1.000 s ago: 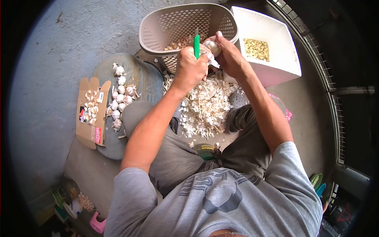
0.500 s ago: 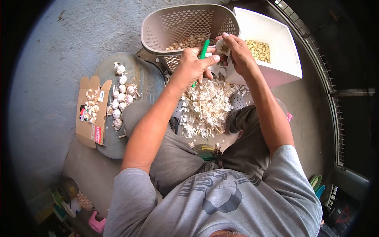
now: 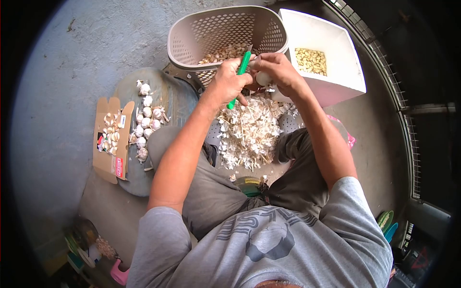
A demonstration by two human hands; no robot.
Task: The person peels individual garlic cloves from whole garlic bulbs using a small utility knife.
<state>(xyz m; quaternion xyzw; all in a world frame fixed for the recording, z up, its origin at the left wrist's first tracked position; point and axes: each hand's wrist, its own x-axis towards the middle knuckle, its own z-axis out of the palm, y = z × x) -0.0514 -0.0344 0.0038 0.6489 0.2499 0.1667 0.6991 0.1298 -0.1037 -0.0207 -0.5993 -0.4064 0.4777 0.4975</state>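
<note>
My left hand is closed around a green utility knife, its blade pointing up toward the basket. A pale, partly peeled garlic bulb sits between my hands. My right hand bends over that bulb with thumb and fingers closed on it; some fingertips are hidden. Below both hands lies a heap of garlic skins. Just beyond them stands a beige perforated basket holding unpeeled garlic cloves.
A white foam box with peeled cloves stands at right of the basket. On the left, whole garlic bulbs rest on a grey rounded surface, beside a cardboard box with cloves. A wire grille edges the right side.
My right hand has turned and come down a little over the bulb, its fingers closing nearer the left hand. The knife has shifted slightly left and down in view.
</note>
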